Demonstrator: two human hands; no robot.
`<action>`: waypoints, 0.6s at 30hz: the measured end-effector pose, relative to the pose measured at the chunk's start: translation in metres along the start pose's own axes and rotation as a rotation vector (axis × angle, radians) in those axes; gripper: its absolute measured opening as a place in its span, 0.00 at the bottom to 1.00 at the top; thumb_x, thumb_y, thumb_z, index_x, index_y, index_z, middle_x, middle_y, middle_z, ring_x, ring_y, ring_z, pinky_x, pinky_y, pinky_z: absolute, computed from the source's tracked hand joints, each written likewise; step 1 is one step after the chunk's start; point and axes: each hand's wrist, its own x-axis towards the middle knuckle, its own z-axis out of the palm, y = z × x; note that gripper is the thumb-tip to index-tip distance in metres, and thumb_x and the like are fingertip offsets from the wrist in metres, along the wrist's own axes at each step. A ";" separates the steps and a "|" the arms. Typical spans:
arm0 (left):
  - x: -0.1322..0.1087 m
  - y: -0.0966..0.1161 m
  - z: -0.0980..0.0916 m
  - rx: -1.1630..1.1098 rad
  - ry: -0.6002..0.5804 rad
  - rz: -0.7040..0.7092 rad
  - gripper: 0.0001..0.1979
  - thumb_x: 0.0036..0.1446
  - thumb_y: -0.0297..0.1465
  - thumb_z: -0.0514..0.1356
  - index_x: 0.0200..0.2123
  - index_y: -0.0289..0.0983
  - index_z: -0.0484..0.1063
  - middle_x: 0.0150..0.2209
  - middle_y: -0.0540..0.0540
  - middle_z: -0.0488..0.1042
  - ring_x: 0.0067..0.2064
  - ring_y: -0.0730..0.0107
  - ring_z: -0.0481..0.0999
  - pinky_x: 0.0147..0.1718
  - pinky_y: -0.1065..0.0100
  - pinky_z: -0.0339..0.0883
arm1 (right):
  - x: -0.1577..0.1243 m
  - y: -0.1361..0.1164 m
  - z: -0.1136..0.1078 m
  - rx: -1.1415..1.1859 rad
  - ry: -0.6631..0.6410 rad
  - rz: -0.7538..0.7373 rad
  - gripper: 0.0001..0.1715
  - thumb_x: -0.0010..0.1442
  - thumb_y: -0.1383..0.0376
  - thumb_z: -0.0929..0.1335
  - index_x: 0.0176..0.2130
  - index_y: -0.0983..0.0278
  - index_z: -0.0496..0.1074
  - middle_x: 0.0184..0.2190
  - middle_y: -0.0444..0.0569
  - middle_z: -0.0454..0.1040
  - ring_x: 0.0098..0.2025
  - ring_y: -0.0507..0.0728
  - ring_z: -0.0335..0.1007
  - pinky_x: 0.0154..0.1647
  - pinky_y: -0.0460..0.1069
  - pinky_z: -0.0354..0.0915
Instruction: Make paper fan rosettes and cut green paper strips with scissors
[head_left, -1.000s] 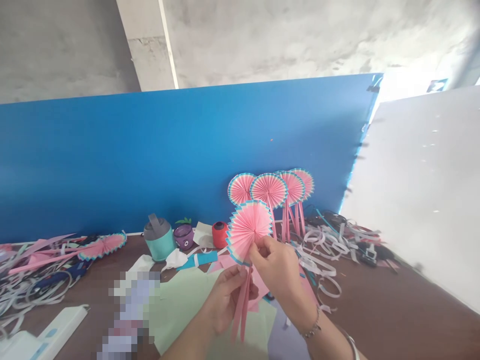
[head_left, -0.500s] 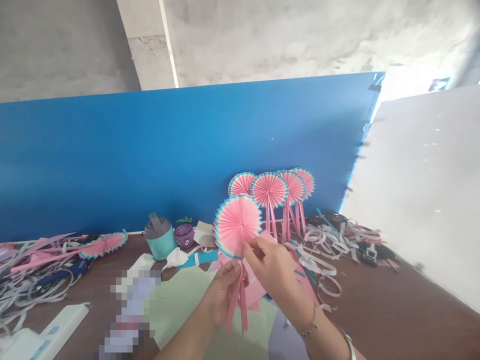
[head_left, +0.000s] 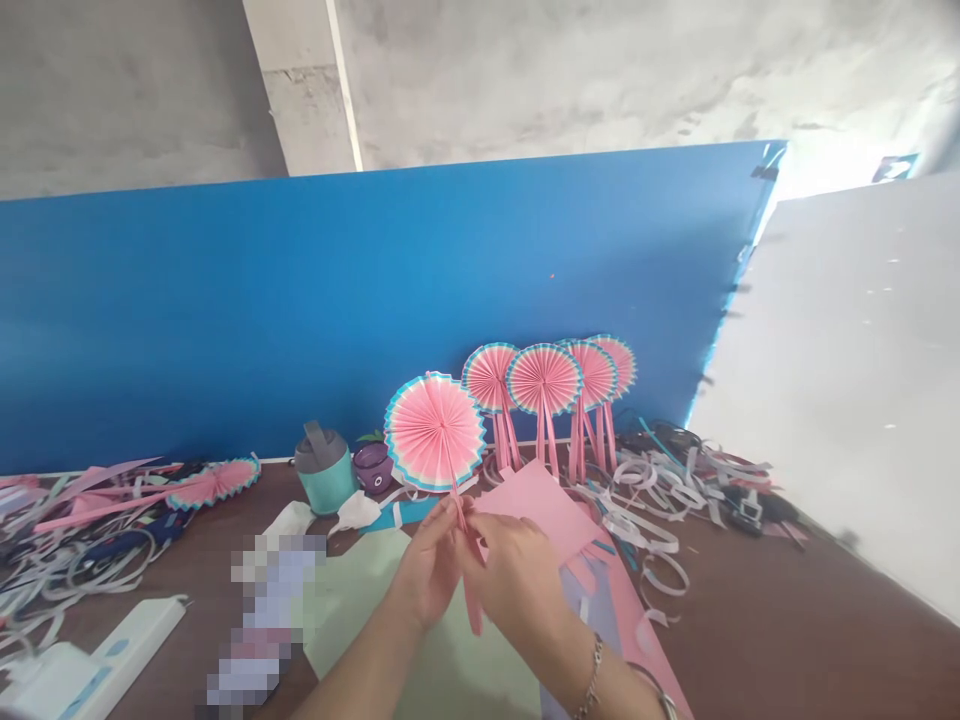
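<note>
A round pleated paper fan [head_left: 435, 432], pink with a cream band and a blue zigzag rim, stands upright in front of me. My left hand [head_left: 429, 560] is closed around the upper part of its folded pink handle strips, just under the disc. Lower on the same strips, my right hand [head_left: 510, 565] pinches with thumb and fingers; its fingertips are partly hidden. The strip ends hang below both hands. Under them lie a pale green paper sheet [head_left: 360, 590] and a pink paper sheet [head_left: 540, 512].
Several similar fans [head_left: 544, 382] lean against the blue partition [head_left: 315, 300]. Curled white strips [head_left: 652, 490] lie at right. A teal cup [head_left: 327, 480] and a purple pot [head_left: 373, 468] stand at the back. Another fan [head_left: 214, 484] lies left, near a white power strip [head_left: 124, 650].
The fan has moved left and slightly up, its disc now rounder and facing me. My right hand has dropped from the disc's lower edge to the handle strips.
</note>
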 end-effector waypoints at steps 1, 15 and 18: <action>0.000 0.000 0.000 -0.008 -0.016 -0.005 0.08 0.45 0.30 0.68 0.31 0.35 0.76 0.31 0.49 0.75 0.32 0.72 0.73 0.35 0.71 0.66 | 0.000 0.000 0.000 -0.004 0.001 -0.004 0.16 0.57 0.66 0.62 0.20 0.64 0.67 0.17 0.44 0.72 0.18 0.50 0.61 0.26 0.46 0.46; 0.008 0.009 -0.007 -0.059 -0.039 0.122 0.05 0.45 0.27 0.67 0.26 0.35 0.74 0.29 0.51 0.72 0.34 0.74 0.72 0.38 0.72 0.66 | -0.005 -0.001 0.010 -0.144 -0.198 0.007 0.16 0.58 0.70 0.61 0.24 0.64 0.72 0.22 0.52 0.77 0.23 0.56 0.72 0.25 0.49 0.47; 0.013 0.018 -0.011 -0.097 -0.028 0.141 0.03 0.47 0.25 0.66 0.26 0.34 0.73 0.29 0.50 0.72 0.34 0.73 0.73 0.39 0.70 0.67 | -0.005 -0.003 0.010 -0.174 -0.303 0.038 0.16 0.58 0.70 0.60 0.27 0.66 0.74 0.24 0.56 0.77 0.27 0.60 0.74 0.25 0.48 0.52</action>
